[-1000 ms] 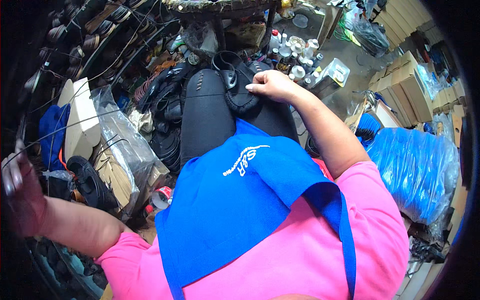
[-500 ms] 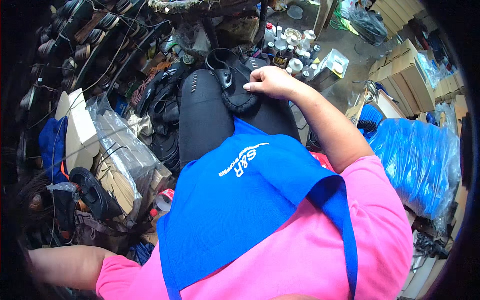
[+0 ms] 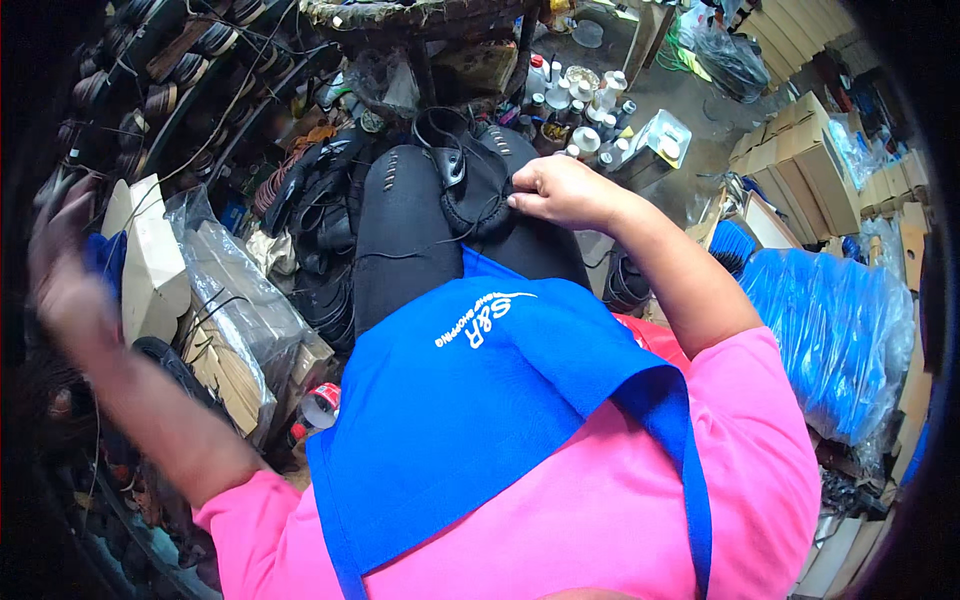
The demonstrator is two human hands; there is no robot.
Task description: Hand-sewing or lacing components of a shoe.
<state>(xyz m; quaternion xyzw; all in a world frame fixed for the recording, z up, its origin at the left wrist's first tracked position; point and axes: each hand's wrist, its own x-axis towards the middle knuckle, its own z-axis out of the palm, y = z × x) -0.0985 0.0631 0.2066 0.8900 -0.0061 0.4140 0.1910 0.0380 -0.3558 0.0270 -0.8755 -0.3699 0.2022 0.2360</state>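
Note:
A black sandal with an ankle strap and a shiny buckle piece lies across my thighs. Its rounded end points toward me. My right hand is at the sandal's right edge, thumb and forefinger pinched together. What sits between those fingertips is too small to make out. From the sandal a thin dark thread trails left over my lap. My left hand is raised far out to the left, beside a cream cardboard piece, and its fingers are smeared by motion.
Bottles and jars crowd the floor beyond my right knee. Cardboard boxes and a plastic-wrapped blue bundle stand at the right. Left are wrapped cardboard, black footwear pieces and a shoe rack. A stool-like stand is ahead.
My left arm has swung up and forward from the lower left, bringing the hand into view. My right hand has shifted slightly right and nearer to me, still pinched by the sandal.

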